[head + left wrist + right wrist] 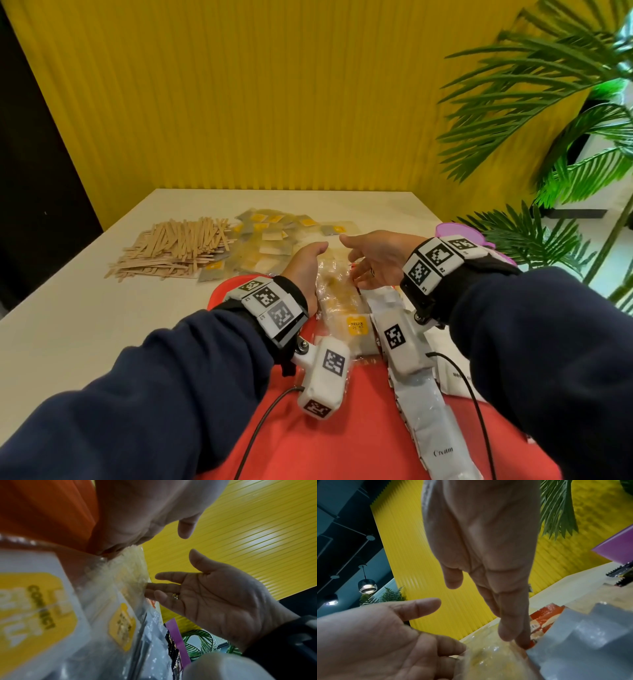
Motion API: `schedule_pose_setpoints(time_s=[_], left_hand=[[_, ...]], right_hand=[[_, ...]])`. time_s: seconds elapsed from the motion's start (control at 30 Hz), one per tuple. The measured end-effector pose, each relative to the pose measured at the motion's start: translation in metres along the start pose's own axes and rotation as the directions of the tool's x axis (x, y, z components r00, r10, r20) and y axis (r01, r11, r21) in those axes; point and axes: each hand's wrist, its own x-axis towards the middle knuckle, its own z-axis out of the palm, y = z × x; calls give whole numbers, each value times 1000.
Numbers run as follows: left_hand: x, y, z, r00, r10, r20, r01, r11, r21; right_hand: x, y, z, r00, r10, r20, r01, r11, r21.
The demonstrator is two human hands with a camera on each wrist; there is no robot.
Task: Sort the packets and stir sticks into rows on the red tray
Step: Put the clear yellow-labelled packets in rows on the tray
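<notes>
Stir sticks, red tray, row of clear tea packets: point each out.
stir sticks (171,248), head view, middle of the loose pile.
red tray (329,442), head view, bare floor near the camera.
row of clear tea packets (337,298), head view, middle packet between the hands.

a white table (85,318) stands against the yellow ribbed wall. the red tray (329,442) lies on its near side, and everything else is placed from it. beyond the tray's far left corner sits a loose heap of wooden stir sticks (174,248). just behind the tray's far edge, touching the sticks on their right, spreads a pile of clear tea packets with yellow labels (274,236). past the tray's far right corner lies something purple (455,230), mostly hidden.
</notes>
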Motion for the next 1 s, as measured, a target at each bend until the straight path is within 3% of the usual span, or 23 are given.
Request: schedule_pose_setpoints(time_s=[0.17,0.27,0.33,0.43,0.53,0.6,0.7,0.8,0.9,1.0], left_hand=[[-25,9,5,999,-30,-14,30,1000,6],[-32,11,2,999,-24,-22,25,997,67],[-38,12,-2,998,-31,-46,37,991,131],[-44,14,-11,992,-54,-112,80,967,240],[-52,11,-19,981,-57,-185,132,896,423],[-59,8,-20,980,-122,-158,190,809,556],[-69,3,-18,974,-195,-114,214,630,747],[-75,-1,-16,977,-170,-126,195,487,852],[-81,-1,-14,976,-184,-114,185,433,882],[-84,0,-13,974,-206,-93,184,483,856]], right_hand=[[5,-2,-5,1000,-9,26,8,999,31],[2,-1,-5,999,-47,-5,47,998,-35],[-3,1,-7,991,-120,-61,97,950,-296],[-20,5,-5,975,-218,-29,146,740,-657],[-28,8,-2,971,-207,122,210,486,-849],[-35,9,-1,962,-212,173,249,414,-876],[-43,10,-2,953,-188,237,293,374,-880],[-51,12,-2,952,-154,264,301,329,-895],[-55,17,-2,952,-151,265,301,336,-892],[-61,21,-5,950,-179,257,304,336,-891]])
